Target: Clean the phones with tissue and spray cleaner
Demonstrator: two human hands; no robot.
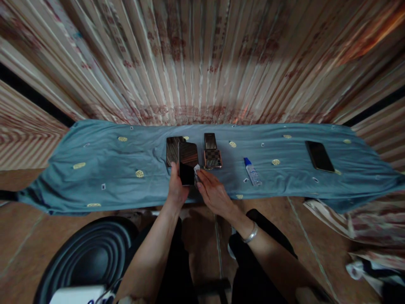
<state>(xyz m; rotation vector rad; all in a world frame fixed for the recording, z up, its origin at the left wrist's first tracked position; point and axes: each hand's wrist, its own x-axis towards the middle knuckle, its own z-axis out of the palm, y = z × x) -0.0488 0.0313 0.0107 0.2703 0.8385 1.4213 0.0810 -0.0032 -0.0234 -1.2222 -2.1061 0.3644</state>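
Observation:
My left hand (177,185) is closed on a dark smartphone (188,162), its glossy face turned up, held over the front part of the cloth-covered table (126,185). A small white wipe (196,172) is pinched in the fingers of my right hand (215,192), against the phone's right edge. Partly hidden behind the held phone lies a second dark phone (172,147). To the right of the held phone is a flip phone (211,150), unfolded on the cloth, with a checkered lower half.
A blue-capped bottle (252,172) lies right of my hands. Farther right rests another black phone (319,156). Curtains (196,63) hang behind the table. Below left is a black round ribbed object (91,253) with a white item (77,294) at its front.

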